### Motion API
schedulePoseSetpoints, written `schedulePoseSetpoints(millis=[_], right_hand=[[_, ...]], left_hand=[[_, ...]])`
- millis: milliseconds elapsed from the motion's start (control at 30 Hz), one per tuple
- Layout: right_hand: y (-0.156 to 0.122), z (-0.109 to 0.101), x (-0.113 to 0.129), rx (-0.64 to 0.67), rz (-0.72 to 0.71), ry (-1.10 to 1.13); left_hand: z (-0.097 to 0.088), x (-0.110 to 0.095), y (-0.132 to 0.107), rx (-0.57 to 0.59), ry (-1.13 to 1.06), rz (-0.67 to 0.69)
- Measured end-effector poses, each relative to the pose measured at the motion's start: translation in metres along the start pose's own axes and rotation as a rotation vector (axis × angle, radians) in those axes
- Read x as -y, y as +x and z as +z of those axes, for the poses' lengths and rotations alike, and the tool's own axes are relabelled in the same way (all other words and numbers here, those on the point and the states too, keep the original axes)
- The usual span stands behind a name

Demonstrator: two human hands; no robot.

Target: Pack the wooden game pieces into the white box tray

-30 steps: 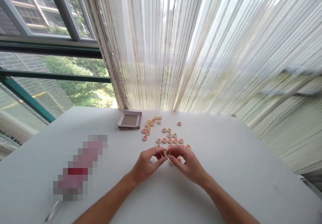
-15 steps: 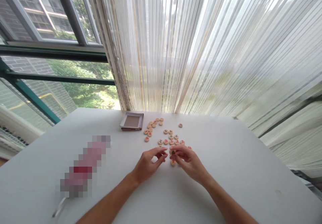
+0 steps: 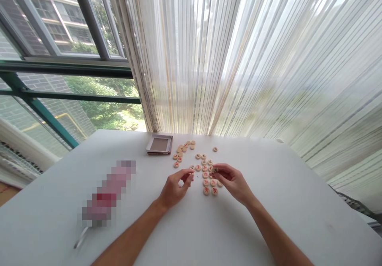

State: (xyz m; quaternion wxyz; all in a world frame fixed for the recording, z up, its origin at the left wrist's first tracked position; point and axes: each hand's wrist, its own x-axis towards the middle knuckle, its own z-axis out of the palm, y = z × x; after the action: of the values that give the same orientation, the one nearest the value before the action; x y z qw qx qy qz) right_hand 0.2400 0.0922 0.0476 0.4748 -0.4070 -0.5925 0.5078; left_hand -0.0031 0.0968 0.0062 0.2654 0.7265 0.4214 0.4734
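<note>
Right hand [image 3: 233, 180]: thumb and forefinger are pinched on one round wooden piece [image 3: 215, 170] (dark mark on its face, character not legible). The piece sits at the fingertips, over the far right edge of the cluster [image 3: 205, 182]. I cannot tell whether it is clear of the discs beneath. The remaining fingers are curled loosely under the palm, and the forearm comes in from lower right.

Left hand [image 3: 175, 187]: half curled, palm turned inward. Thumb and forefinger tips are close, with a small gap between them and nothing visible in it. The fingertips are just beside the left edge of the cluster, near a dark-marked disc [image 3: 191, 167]. Contact with the surface [image 3: 268, 218] cannot be judged.

The two hands are apart, and the cluster lies between them.

Cluster: pale discs lying flat on the white surface, most with red marks face up, a few with dark ones. The two nearest discs sit side by side at its front.

Farther back:
- A curved line of blank discs [image 3: 185, 146] (unmarked side up) runs toward the box [image 3: 159, 144].
- The box is shallow and open and lies flat at the far edge.
- A lone disc [image 3: 215, 149] lies apart, right of the line.

Behind the surface hangs a sheer striped curtain [image 3: 238, 59], with a window [image 3: 74, 39] at left.
</note>
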Motion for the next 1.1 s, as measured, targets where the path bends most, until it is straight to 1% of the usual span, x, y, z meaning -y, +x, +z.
schedulePoseSetpoints(millis=[133, 233, 300, 400, 467, 533, 600, 667, 733, 867, 967, 1100], right_hand=[[-0.001, 0.0, 0.003, -0.005, 0.003, -0.034], [-0.002, -0.001, 0.004, 0.001, -0.006, -0.056], [-0.002, -0.001, 0.003, 0.005, -0.02, -0.072], [-0.001, -0.001, 0.001, -0.008, -0.054, -0.071], [0.001, -0.002, -0.003, -0.031, -0.071, -0.053], [0.004, -0.004, -0.006, -0.063, -0.079, -0.027], [0.006, -0.005, -0.009, -0.089, -0.078, -0.001], [0.006, -0.005, -0.01, -0.093, -0.075, 0.018], [0.005, -0.003, -0.01, -0.067, -0.064, 0.026], [0.0, 0.004, -0.007, 0.005, -0.021, 0.043], [-0.002, 0.009, -0.007, 0.037, -0.02, 0.046], [-0.005, 0.015, -0.008, 0.077, -0.038, -0.013]], left_hand=[[-0.001, -0.005, 0.01, -0.062, -0.006, 0.0], [-0.003, -0.016, 0.026, -0.094, -0.027, -0.001], [-0.003, -0.026, 0.041, -0.068, -0.066, 0.002], [0.002, -0.038, 0.063, 0.04, -0.15, 0.003], [0.008, -0.041, 0.073, 0.078, -0.173, 0.004], [0.015, -0.04, 0.076, 0.095, -0.183, 0.005], [0.02, -0.038, 0.072, 0.112, -0.188, 0.002], [0.022, -0.035, 0.062, 0.135, -0.188, -0.003], [0.021, -0.032, 0.05, 0.165, -0.18, -0.009], [0.014, -0.025, 0.028, 0.212, -0.157, -0.037], [0.009, -0.02, 0.017, 0.195, -0.176, -0.08], [0.012, -0.02, 0.01, 0.185, -0.253, -0.139]])
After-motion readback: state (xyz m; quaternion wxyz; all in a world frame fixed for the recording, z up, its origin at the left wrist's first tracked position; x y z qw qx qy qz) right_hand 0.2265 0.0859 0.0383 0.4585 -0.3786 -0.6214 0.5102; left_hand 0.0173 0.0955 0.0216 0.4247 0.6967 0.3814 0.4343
